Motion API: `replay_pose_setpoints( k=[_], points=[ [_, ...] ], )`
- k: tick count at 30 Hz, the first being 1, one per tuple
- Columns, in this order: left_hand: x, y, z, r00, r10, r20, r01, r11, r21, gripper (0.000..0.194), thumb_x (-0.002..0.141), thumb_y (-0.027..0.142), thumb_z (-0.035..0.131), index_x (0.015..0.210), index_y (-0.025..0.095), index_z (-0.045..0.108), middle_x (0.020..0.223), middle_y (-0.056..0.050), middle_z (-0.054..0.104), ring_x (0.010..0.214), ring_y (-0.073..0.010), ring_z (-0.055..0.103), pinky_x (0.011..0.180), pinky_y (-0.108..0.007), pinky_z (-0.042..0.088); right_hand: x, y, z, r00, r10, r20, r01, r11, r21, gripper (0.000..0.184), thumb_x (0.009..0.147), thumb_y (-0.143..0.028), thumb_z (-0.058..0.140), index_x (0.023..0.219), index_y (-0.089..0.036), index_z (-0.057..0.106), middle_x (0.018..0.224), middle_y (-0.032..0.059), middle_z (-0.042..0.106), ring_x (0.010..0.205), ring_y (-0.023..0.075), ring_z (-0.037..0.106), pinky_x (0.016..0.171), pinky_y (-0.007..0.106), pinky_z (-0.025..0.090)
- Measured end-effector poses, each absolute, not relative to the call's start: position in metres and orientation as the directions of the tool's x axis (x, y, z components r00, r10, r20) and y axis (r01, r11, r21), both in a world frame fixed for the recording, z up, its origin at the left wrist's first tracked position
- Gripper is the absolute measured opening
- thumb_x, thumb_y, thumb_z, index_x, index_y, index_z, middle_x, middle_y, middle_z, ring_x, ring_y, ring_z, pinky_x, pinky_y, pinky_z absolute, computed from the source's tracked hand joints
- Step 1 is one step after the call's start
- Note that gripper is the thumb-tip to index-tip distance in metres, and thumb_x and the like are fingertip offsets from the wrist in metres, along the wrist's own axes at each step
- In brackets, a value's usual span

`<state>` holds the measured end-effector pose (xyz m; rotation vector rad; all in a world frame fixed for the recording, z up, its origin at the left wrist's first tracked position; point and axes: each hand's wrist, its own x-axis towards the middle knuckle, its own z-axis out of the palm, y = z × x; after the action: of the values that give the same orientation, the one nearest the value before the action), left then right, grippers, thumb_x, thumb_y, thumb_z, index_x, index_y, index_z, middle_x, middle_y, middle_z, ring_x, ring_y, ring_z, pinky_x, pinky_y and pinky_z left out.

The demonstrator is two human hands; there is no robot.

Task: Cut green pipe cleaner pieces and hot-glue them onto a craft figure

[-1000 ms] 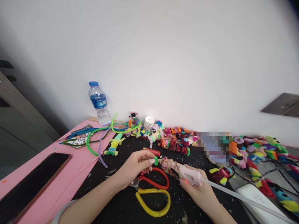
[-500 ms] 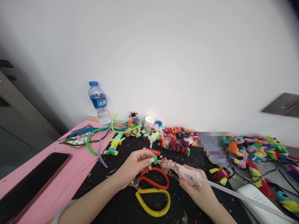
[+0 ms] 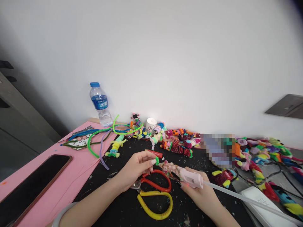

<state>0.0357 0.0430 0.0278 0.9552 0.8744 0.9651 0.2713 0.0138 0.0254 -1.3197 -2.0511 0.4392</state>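
Between thumb and fingers, my left hand (image 3: pixel 139 165) pinches a small green fuzzy piece (image 3: pixel 157 161), like a bit of pipe cleaner. A pink glue gun (image 3: pixel 190 178) is gripped in my right hand (image 3: pixel 201 192); fuzz and residue crust its front part. Its nozzle points left, very close to the green piece; whether they touch I cannot tell. A pale glue stick (image 3: pixel 232 194) runs out of the gun's back towards the lower right. Beneath my hands lie scissors (image 3: pixel 155 214) with one red and one yellow handle, their blades partly hidden by my left hand.
Pipe-cleaner dolls (image 3: pixel 178 148) line the wall, with more at the right beside a white power bank (image 3: pixel 262 205) and black cables. A water bottle (image 3: pixel 100 104), loose pipe cleaners (image 3: pixel 94 135) and a phone (image 3: pixel 35 186) lie or stand left. A red tube (image 3: pixel 155 153) lies behind my left hand.
The glue gun has shifted very slightly to the left in my right hand. My left hand holds the green piece in nearly the same place.
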Motion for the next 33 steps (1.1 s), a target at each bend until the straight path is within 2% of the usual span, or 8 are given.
replay_pose_setpoints(
  k=[7,14,22,28,33],
  points=[
    [0.036,0.044,0.027,0.327,0.932,-0.155,-0.283,0.253,0.925,0.018,0.073,0.029,0.067,0.085,0.016,0.064,0.069,0.002,0.056,0.056,-0.0063,0.046,0.052,-0.016,0.035,0.266,0.015,0.034,-0.321,0.909,0.266,0.676,0.416,-0.608,0.016,0.074,-0.028,0.055,0.061,-0.02,0.055,0.053,-0.0022,0.054,0.047,0.0136,0.051,0.044,0.022,0.042],
    [0.036,0.045,0.027,0.336,0.932,-0.135,-0.311,0.245,0.918,0.017,0.075,0.029,0.066,0.087,0.017,0.065,0.067,0.003,0.053,0.055,-0.0059,0.044,0.052,-0.016,0.035,0.268,0.014,0.035,-0.272,0.905,0.326,0.681,0.421,-0.599,0.017,0.07,-0.031,0.058,0.057,-0.021,0.054,0.05,-0.0026,0.052,0.044,0.0137,0.051,0.042,0.022,0.043],
    [0.034,0.044,0.026,0.333,0.927,-0.173,-0.239,0.261,0.935,0.019,0.073,0.03,0.068,0.085,0.016,0.062,0.069,0.003,0.057,0.056,-0.0069,0.048,0.052,-0.017,0.036,0.266,0.015,0.04,-0.289,0.894,0.344,0.679,0.444,-0.584,0.018,0.071,-0.029,0.056,0.055,-0.021,0.05,0.049,-0.0029,0.051,0.043,0.0134,0.05,0.041,0.021,0.042],
    [0.035,0.043,0.031,0.335,0.923,-0.187,-0.207,0.266,0.942,0.023,0.07,0.032,0.069,0.082,0.014,0.061,0.061,0.004,0.055,0.053,-0.0074,0.048,0.051,-0.017,0.037,0.267,0.014,0.04,-0.3,0.902,0.31,0.68,0.43,-0.594,0.017,0.072,-0.029,0.054,0.057,-0.021,0.05,0.051,-0.0026,0.051,0.045,0.0134,0.05,0.043,0.021,0.042],
    [0.036,0.043,0.032,0.332,0.925,-0.185,-0.154,0.247,0.957,0.024,0.069,0.034,0.07,0.081,0.015,0.063,0.058,0.004,0.056,0.051,-0.0079,0.049,0.051,-0.018,0.036,0.268,0.014,0.04,-0.288,0.895,0.341,0.681,0.442,-0.584,0.017,0.07,-0.028,0.055,0.055,-0.022,0.051,0.049,-0.0022,0.05,0.044,0.0141,0.049,0.042,0.023,0.041]
  ],
)
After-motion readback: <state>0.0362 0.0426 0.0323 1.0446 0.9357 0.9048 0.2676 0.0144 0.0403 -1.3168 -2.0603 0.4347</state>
